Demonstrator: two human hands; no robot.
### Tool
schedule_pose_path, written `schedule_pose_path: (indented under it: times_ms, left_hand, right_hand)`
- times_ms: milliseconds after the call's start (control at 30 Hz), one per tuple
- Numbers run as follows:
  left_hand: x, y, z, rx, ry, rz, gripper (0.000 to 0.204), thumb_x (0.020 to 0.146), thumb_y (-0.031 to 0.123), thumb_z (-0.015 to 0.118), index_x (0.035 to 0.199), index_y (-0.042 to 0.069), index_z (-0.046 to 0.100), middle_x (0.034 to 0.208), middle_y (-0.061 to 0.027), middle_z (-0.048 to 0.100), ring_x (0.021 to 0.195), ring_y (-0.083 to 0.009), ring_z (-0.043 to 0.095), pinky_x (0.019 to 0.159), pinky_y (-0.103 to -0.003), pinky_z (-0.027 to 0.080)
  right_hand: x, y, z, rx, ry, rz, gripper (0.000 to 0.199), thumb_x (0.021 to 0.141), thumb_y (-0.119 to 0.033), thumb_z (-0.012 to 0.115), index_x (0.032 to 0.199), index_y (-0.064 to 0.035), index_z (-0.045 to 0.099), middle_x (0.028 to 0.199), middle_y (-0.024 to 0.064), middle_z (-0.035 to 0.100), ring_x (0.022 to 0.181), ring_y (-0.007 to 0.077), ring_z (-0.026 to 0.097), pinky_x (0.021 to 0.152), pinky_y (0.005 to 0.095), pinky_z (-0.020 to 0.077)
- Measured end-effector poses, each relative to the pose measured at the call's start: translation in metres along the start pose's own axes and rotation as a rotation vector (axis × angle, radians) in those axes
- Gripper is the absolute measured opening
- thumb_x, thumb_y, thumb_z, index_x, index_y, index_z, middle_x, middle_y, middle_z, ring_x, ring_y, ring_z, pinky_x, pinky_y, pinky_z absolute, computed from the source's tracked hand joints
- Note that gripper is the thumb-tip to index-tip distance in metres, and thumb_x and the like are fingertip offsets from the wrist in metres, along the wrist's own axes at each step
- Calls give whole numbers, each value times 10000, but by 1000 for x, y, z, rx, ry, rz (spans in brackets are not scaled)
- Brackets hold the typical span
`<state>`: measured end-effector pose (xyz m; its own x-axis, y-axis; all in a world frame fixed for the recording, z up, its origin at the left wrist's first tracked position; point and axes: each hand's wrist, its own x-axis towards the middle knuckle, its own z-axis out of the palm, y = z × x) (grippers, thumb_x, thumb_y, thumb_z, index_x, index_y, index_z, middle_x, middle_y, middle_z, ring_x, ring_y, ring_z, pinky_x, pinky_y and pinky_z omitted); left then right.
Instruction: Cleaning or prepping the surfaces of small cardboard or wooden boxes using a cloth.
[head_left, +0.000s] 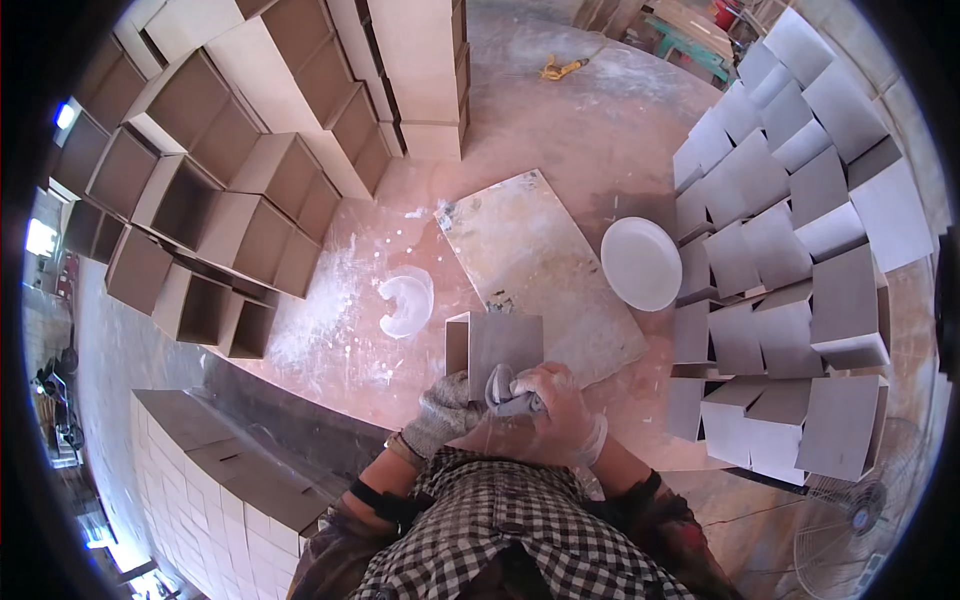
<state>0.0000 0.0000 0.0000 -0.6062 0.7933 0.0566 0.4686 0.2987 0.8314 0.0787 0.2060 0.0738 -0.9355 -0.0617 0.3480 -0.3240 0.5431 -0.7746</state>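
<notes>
Close to my body, a small grey-brown open box (508,340) is held over the near end of a stained board (530,235). My left hand (450,408), in a grey knitted glove, grips the box's lower left side, its fingers partly hidden. A thin, pale see-through glove covers my right hand (567,412), which is closed on a bunched grey cloth (512,392) against the box's near face. To the right of the board lies a white oval lid or dish (641,263). A white powdery ring (406,302) marks the table on the left.
Brown open boxes (265,240) are stacked high at the left and back. Rows of grey-white boxes (760,260) line the right side. A yellow tool (563,67) lies at the far edge. More pale boxes (215,470) stand at lower left, and a fan (862,508) at lower right.
</notes>
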Motion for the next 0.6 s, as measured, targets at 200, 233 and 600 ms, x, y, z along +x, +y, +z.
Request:
schedule_pose_path:
  times_ms: [200,233,600]
  left_hand:
    - [15,9,-19,-123,50,112,270,738,227,707,983,127,655,947,-109,636,846,-300,623,690,-358,516]
    - [11,5,-21,-81,78,156,270,726,223,714,974,134,656,949,-101,636,820,-306,623,667,-357,515]
    - [16,8,-13,129,95,152,276,755,250,700,1007,156,639,882,-93,642,797,-300,616,662,-363,511]
  right_hand:
    - [81,32,10,-88,179,214,326,698,0,501,1013,-62,558,965,152,612,934,351,582,874,422,423]
    - [81,24,19,-17,145,288,308,720,12,499,1012,-65,561,946,153,610,919,356,580,849,419,435]
    - [112,21,25,10,173,160,336,715,16,548,1037,-80,531,892,146,599,865,368,567,778,441,445]
